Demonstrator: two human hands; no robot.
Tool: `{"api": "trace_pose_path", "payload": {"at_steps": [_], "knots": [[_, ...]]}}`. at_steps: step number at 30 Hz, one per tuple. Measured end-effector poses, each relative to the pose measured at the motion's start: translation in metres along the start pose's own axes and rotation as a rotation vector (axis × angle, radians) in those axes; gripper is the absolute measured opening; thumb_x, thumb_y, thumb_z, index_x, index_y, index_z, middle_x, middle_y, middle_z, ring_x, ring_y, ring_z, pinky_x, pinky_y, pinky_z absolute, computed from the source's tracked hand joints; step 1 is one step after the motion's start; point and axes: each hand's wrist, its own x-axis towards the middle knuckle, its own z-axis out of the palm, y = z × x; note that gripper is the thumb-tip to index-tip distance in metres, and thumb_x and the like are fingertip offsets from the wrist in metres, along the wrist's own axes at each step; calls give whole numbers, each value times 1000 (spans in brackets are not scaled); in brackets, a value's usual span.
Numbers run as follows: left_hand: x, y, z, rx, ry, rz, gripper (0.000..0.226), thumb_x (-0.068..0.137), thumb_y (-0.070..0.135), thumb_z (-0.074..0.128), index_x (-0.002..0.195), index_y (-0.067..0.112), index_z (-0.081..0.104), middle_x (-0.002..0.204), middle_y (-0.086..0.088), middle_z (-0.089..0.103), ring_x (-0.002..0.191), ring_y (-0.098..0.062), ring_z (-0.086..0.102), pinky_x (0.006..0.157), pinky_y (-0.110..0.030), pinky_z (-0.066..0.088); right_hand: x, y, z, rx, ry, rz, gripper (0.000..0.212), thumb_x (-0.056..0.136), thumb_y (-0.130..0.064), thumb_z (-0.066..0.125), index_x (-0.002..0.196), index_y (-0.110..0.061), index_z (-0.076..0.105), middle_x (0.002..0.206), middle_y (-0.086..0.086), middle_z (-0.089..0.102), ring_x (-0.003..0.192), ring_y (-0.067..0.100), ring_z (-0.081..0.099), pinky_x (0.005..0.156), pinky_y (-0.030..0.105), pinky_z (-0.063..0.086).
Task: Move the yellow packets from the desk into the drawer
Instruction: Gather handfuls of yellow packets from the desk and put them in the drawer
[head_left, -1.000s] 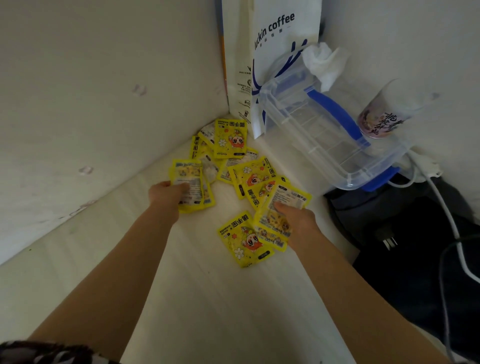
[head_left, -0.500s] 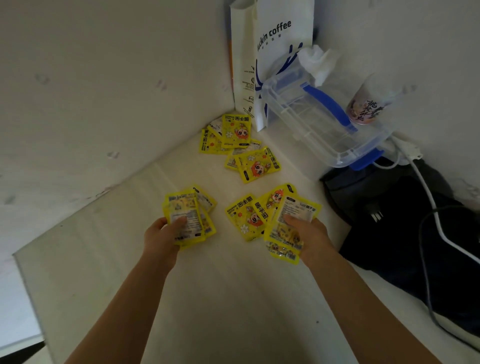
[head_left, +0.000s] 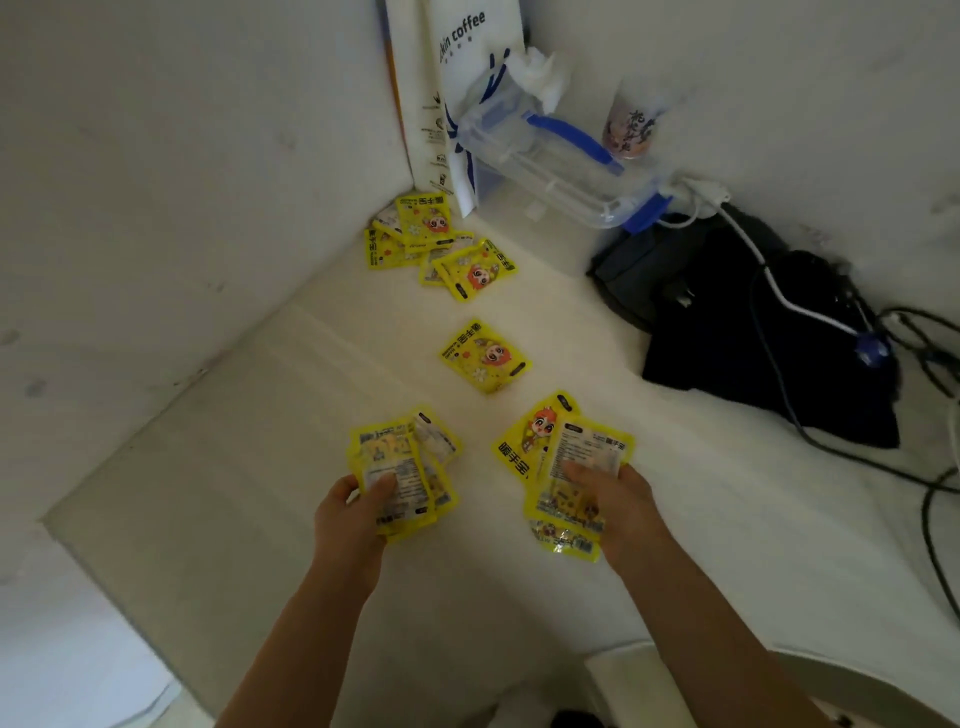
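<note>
My left hand (head_left: 349, 519) grips a fanned bunch of yellow packets (head_left: 400, 467) above the white desk (head_left: 218, 509). My right hand (head_left: 621, 506) holds a second bunch of yellow packets (head_left: 550, 457), thumb on top. One yellow packet (head_left: 484, 356) lies alone on the desk beyond both hands. Several more yellow packets (head_left: 436, 244) lie heaped in the far corner by the wall. No drawer is visible.
A white coffee paper bag (head_left: 467, 67) stands in the corner. Beside it sit a clear plastic box with a blue handle (head_left: 561, 161) and a cup (head_left: 631, 127). A black bag (head_left: 753, 332) with cables (head_left: 779, 291) lies at the right.
Both hands have pulled back toward me with their bunches of packets. One packet stayed behind on the desk between them and the corner heap.
</note>
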Motion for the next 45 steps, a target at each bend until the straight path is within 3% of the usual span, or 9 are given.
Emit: {"api": "trace_pose_path", "payload": {"at_steps": [4,14,18,24,26,29,32,40,45], "knots": [[-25,-16,-16,111,-88,-11,10,88,4,63,96,12,60,94,-11,69,76,-24,69,58,-32,57,-39,49,-17,120,23,2,32,78,-5,73,109,-6,67,100,19,72,88,36,70,80,55,56],[-98,-61,-11,410,-350,-36,14,87,3,63,98,9,57,90,-13,69,72,-24,67,53,-28,52,-118,136,-103,354,279,-20,35,74,-11,78,107,-11,67,103,17,71,96,38,68,83,61,53],[-128,-87,3,496,-502,-48,12,85,0,64,95,6,60,84,-14,69,60,-18,68,48,-28,53,-148,172,-143,477,349,-17,34,77,-8,75,109,-8,65,100,17,71,88,36,69,74,54,57],[-181,-146,25,656,-692,-41,11,84,0,65,87,11,64,79,-9,72,67,-23,67,77,-46,53,-202,231,-208,630,467,-36,32,80,-6,72,110,-6,63,92,15,71,78,32,69,66,44,57],[-205,-168,28,701,-758,-39,12,85,2,65,91,13,66,77,-3,74,68,-18,68,74,-40,54,-221,254,-231,666,495,-34,34,80,-6,72,112,-6,62,94,16,71,79,34,69,66,44,57],[-245,-206,29,734,-802,-65,14,86,4,64,96,14,62,79,1,72,68,-12,67,56,-23,52,-252,287,-269,716,516,-42,32,79,-5,72,110,-6,63,95,18,72,80,35,70,65,44,57],[-291,-250,23,779,-838,-111,14,86,0,63,88,14,61,76,-2,72,65,-14,67,51,-22,52,-287,323,-310,767,575,-31,24,79,-4,72,100,-11,63,88,14,72,73,30,70,60,40,56],[-407,-360,20,921,-987,-201,15,86,-3,62,89,12,61,87,-13,70,72,-23,66,77,-43,55,-368,411,-408,939,699,-26,32,79,-6,71,108,-13,61,93,13,72,75,31,71,60,41,56],[-457,-402,29,1006,-1036,-191,14,87,0,64,90,13,60,88,-7,71,70,-14,68,52,-22,53,-393,444,-450,1037,752,-20,35,81,-6,70,114,-11,61,100,16,71,79,32,70,61,40,56]]}}
